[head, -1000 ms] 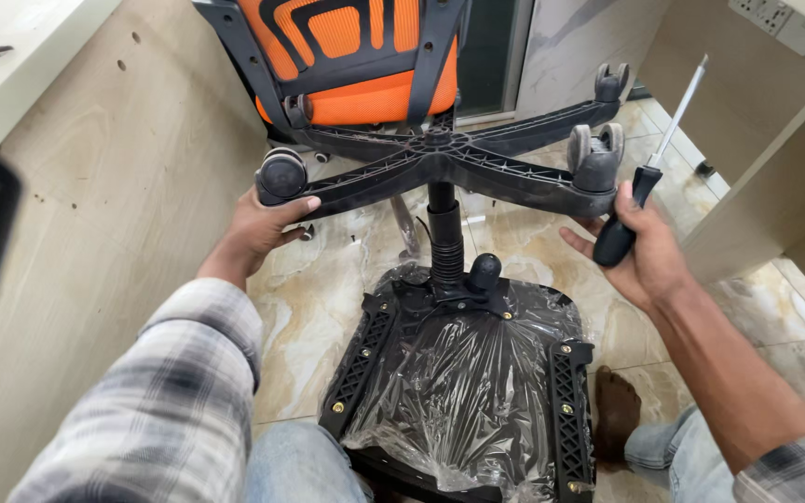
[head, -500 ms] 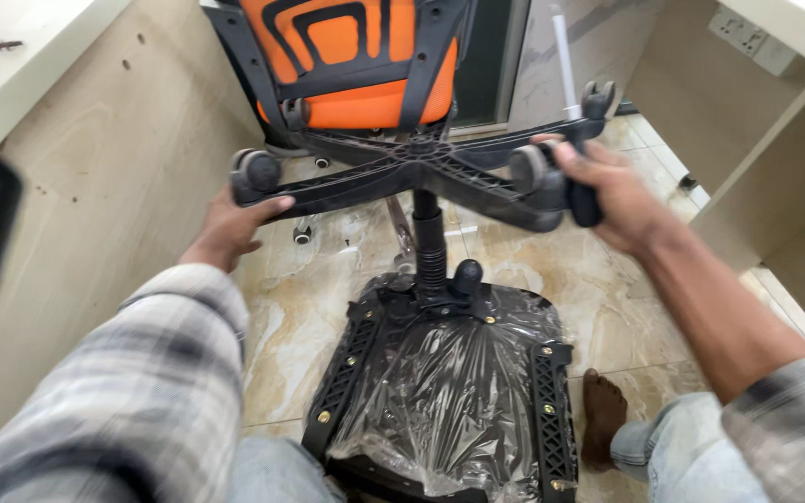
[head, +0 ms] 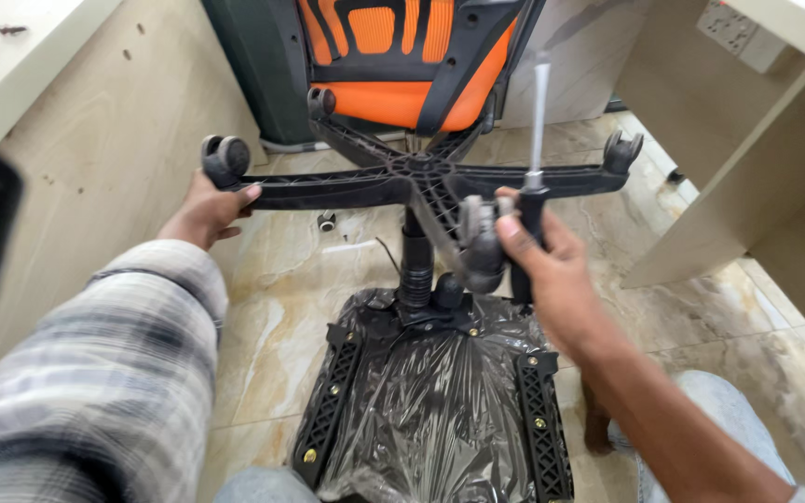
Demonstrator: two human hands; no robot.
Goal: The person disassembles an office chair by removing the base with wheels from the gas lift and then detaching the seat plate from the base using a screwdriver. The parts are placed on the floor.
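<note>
Chair base (head: 421,177) sits on column, wheels on; left hand (head: 205,207) grips one leg, right hand (head: 552,270) clamps screwdriver (head: 535,186); seat (head: 435,410) plastic-wrapped.

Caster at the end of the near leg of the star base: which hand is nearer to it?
Right. The right hand, gripping a screwdriver, rests against that caster. The left hand holds a different leg of the star base, beside another caster.
</note>
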